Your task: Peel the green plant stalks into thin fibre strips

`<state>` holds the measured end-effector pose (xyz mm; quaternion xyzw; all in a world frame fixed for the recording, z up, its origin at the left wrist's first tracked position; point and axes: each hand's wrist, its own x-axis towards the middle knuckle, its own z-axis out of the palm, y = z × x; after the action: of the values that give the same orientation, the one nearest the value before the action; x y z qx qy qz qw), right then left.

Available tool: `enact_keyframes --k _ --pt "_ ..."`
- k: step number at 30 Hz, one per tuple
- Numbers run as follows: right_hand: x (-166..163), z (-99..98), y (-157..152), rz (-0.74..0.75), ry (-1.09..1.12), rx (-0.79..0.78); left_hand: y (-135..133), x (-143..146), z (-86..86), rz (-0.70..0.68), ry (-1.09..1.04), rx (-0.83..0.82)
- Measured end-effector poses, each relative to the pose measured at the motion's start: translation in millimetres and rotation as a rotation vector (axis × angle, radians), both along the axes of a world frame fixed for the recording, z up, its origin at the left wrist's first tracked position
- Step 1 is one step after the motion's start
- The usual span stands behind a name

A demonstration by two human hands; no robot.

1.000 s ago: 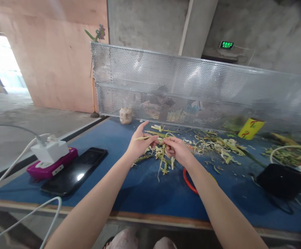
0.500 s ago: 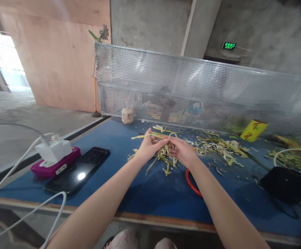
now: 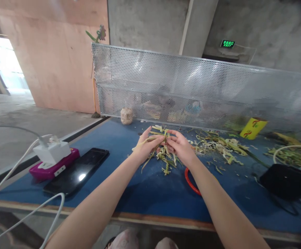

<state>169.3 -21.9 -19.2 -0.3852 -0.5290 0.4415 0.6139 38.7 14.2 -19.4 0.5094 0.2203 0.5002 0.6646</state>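
Observation:
My left hand (image 3: 146, 148) and my right hand (image 3: 181, 147) meet over the middle of the blue table (image 3: 145, 188). Both pinch the same thin green-yellow plant stalk (image 3: 157, 137), fingers closed around it. A long pale strip (image 3: 140, 143) of its skin hangs from my left fingers toward the left. Under my hands lies a small heap of peeled strips (image 3: 166, 159). A wider spread of peelings (image 3: 217, 145) covers the table to the right of my right hand.
A black phone (image 3: 77, 171), a pink box (image 3: 50, 167) with a white charger (image 3: 52, 152) and cables sit at left. A red ring (image 3: 190, 181) lies under my right forearm. A black object (image 3: 285, 180), yellow carton (image 3: 252, 128) and perforated metal screen (image 3: 191, 86) stand right and behind.
My hands have come closer together on the stalk, and the left fingers have curled in around it; the peeled strip now droops lower at the left.

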Motion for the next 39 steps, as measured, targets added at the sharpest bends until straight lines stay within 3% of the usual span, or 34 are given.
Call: enact_keyframes --k 4,12,17,26,31,39 --pt "-3.0 0.9 -0.4 0.015 0.013 0.056 -0.9 -2.4 0.7 -0.054 -0.025 0.046" --pt "-5.0 2.1 -2.3 -0.029 -0.173 0.059 0.6 -7.5 4.9 0.045 0.198 0.275" --pt "-2.3 0.8 -1.6 -0.069 -0.305 0.1 3.3 -7.8 1.3 0.062 0.218 0.387" --pt "0.6 6.7 -0.3 -0.17 -0.382 0.136 7.6 -8.5 5.0 0.064 0.144 0.315" --pt "2.2 5.0 0.2 -0.166 -0.376 0.104 6.7 -14.5 11.4 0.059 0.144 0.26" --pt "6.0 -2.2 3.7 -0.094 -0.437 0.058 6.5 -10.1 7.8 -0.007 0.223 0.142"
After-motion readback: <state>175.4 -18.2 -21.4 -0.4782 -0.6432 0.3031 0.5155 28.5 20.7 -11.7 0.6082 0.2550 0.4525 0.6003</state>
